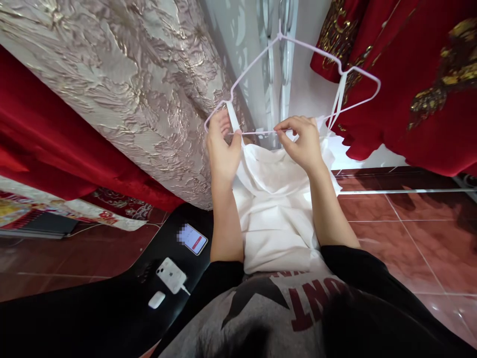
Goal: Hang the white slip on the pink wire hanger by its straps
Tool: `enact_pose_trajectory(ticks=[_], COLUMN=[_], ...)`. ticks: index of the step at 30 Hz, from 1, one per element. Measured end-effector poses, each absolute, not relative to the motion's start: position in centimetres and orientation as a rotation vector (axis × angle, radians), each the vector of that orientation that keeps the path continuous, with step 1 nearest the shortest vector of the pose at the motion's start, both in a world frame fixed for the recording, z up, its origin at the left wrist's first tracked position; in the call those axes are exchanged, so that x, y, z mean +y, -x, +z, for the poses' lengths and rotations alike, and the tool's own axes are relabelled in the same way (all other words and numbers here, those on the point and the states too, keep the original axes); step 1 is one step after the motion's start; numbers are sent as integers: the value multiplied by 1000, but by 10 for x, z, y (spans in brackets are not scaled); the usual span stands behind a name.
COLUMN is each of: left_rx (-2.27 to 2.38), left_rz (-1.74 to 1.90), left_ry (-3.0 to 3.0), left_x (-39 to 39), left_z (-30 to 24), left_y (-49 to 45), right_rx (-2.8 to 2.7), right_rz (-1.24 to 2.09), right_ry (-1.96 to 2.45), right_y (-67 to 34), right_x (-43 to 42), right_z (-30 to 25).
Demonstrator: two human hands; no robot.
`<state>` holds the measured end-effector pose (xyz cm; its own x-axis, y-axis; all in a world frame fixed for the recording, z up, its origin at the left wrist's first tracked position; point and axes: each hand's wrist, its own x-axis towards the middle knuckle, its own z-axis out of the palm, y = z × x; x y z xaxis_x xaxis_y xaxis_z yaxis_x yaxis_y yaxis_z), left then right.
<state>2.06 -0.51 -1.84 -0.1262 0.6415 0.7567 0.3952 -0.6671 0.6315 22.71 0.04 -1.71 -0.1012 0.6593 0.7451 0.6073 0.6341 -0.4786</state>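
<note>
A pale pink clothes hanger (255, 60) is held up in front of me, its hook end pointing away. From its two notches hang the thin straps of a white sleeveless garment (278, 209), whose body drapes toward my lap. My left hand (225, 151) is closed at the hanger's left end, with its fingers curled by the corner and its thumb against the left strap (233, 117) and lower bar. Thumb and forefinger of my right hand (303, 145) pinch the lower bar near its middle. The right strap (339, 99) hangs loose beyond that hand.
Beige textured fabric (149, 89) hangs at the left and red garments with gold trim (391, 99) at the right. Two phones (194, 239) and a small white case (156, 300) lie on a black seat (112, 308). A metal rail (410, 191) runs above the red tiled floor (395, 233).
</note>
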Motion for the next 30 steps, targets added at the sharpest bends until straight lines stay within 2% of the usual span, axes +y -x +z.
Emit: enact_pose_trajectory(ticks=[3,10,12,17,19,23,28,30], left_rx=[1044,659,659,1009,1085,1008,1050,1030], left_rz=[1815,1952,2043,2365,2287,1929,1960,1960], left_ry=[-1832,-1378,-1327,-1260,-1143,-1370,-1341,-1322], left_x=[3,1,11,45,47,29,14,15], left_z=[-10,23,13,-42,-56,-54,-41,-42], left_y=[-24,-4,19,39,16,-47,-76,-75], right_rx=[-1778,-1760,-1762,-1776,-1794,-1819,-1316,-1200], right_rz=[39,107,103,50,50,60,-202,-180], right_ry=[1025,964,955,928,912,859,970,980], right_y=[-224,-220,-221,-226,-225,-223,-251,-274], right_x=[1,-2,-2,1,1,-4,2,14], right_z=[-20,-21,-21,-24,-25,-24,-32,-41])
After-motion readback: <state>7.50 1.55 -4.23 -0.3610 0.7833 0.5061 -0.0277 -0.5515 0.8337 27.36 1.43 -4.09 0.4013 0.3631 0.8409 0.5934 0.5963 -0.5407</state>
